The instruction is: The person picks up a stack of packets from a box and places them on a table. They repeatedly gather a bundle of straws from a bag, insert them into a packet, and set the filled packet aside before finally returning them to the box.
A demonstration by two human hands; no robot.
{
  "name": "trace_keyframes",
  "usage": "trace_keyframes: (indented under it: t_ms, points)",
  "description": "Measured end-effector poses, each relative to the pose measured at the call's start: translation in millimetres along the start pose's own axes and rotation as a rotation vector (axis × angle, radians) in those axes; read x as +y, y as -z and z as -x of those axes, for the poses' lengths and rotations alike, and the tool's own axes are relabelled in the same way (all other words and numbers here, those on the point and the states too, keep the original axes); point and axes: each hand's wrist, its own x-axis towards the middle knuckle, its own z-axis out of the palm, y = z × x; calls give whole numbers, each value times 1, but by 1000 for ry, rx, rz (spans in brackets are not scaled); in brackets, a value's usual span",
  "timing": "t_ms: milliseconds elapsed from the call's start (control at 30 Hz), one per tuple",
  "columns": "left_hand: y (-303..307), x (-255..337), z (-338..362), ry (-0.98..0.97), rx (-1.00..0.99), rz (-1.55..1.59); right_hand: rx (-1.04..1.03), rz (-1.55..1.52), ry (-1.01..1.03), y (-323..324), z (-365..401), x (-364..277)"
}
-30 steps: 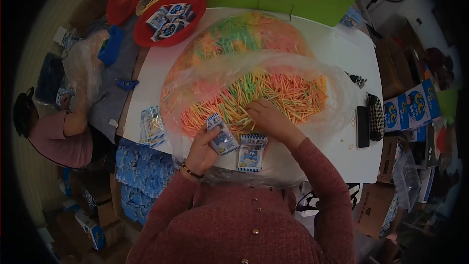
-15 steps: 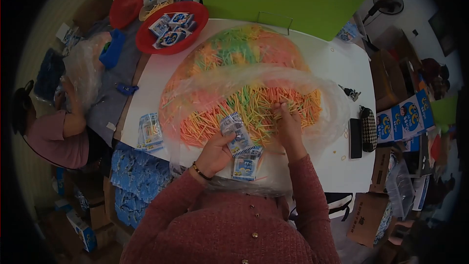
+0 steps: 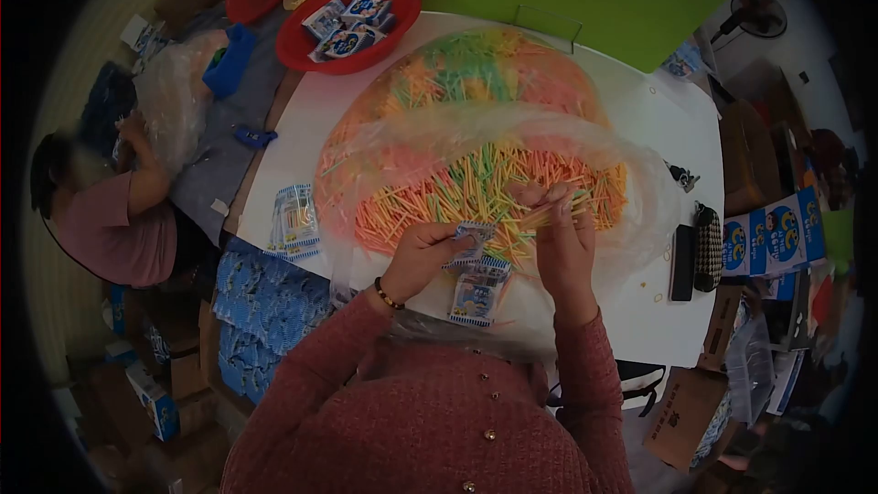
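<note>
My left hand (image 3: 419, 263) pinches a small blue-and-white plastic packet (image 3: 472, 240), tilted now so its face is foreshortened. Over the front of a large clear plastic bag (image 3: 654, 187), my right hand (image 3: 565, 252) has its fingers closed on a few thin coloured sticks (image 3: 540, 218). The bag lies open on the white table and is heaped with pink, orange, yellow and green sticks (image 3: 457, 183). Below my left hand, another packet (image 3: 477, 293) lies flat near the table's front edge. More packets (image 3: 294, 224) overlap at the table's left side.
A red basin (image 3: 402, 23) of filled packets stands at the back left. At the right lie a phone (image 3: 681, 263), a checkered pouch (image 3: 708, 247) and keys (image 3: 682, 177). A green panel (image 3: 585, 0) borders the back. Another person (image 3: 119, 220) works at the left.
My left hand has tilted the packet away from a face-up view. My right hand has drawn back from the heap with sticks between its fingers. The whole view has shifted slightly.
</note>
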Motion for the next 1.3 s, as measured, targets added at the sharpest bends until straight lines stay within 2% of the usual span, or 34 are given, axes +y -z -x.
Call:
trace_keyframes:
  t_ms: [67,200,267,300,367,400,433,467,500,567,600,667,700,767,833,867,900,933,967,1000,1033,1067,1167,1233,1300]
  points:
    - [-1,1,-1,-26,-15,-58,-212,115,152,-13,0,0]
    - [0,-4,-1,-108,-45,-139,-293,286,179,-26,-1,1]
    - [1,-11,-1,-147,-62,-143,-325,587,188,-23,-3,6]
    - [2,-17,-1,-154,-48,-51,-326,586,188,-20,-2,11]
    - [-1,-16,-1,-163,-33,41,-307,726,144,-13,4,21]
    - [-7,-6,0,-163,-29,70,-309,724,144,-12,6,23]
    - [-10,0,2,-163,-26,99,-309,654,50,-11,8,25]
    - [-8,-5,3,-161,-25,99,-308,582,-44,-12,9,26]
    - [-4,-13,5,-130,-68,100,-308,582,-44,-11,9,24]
    - [-4,-17,5,-99,-112,103,-436,846,-25,-12,9,15]
    - [-7,-16,5,-91,-91,129,-436,847,-25,-16,10,11]
    - [-7,-18,3,-87,-71,154,-480,1320,218,-25,9,2]
    - [-1,-23,0,-72,-102,121,-481,1321,221,-26,9,-1]
    - [2,-20,-6,-65,-124,84,-302,1229,312,-29,5,-6]
    - [-6,-3,-15,-320,-131,85,-309,1282,310,-19,-3,-16]
    - [-3,1,-17,-327,-123,84,-303,1339,300,-13,-7,-22]
    - [-1,4,-20,-422,-168,9,-302,1321,442,-8,-8,-21]
    - [0,7,-22,-517,-215,-67,-307,1320,448,-8,-7,-17]
    - [-1,12,-22,-522,-211,-68,-221,1314,466,-10,-5,-13]
    - [-4,19,-19,-408,-196,-19,-132,1306,479,-10,-2,-9]
    - [-6,22,-17,-293,-181,28,-132,1305,478,-5,0,-2]
    - [-6,20,-18,-294,-181,26,-124,1329,472,-4,-1,5]
    - [-7,14,-22,-334,-119,125,-124,1364,506,-3,-2,10]
    - [-1,18,-20,-505,-33,-215,-141,1341,537,-11,2,9]
    - [9,22,-8,-562,-9,-323,-261,1275,475,-17,6,9]
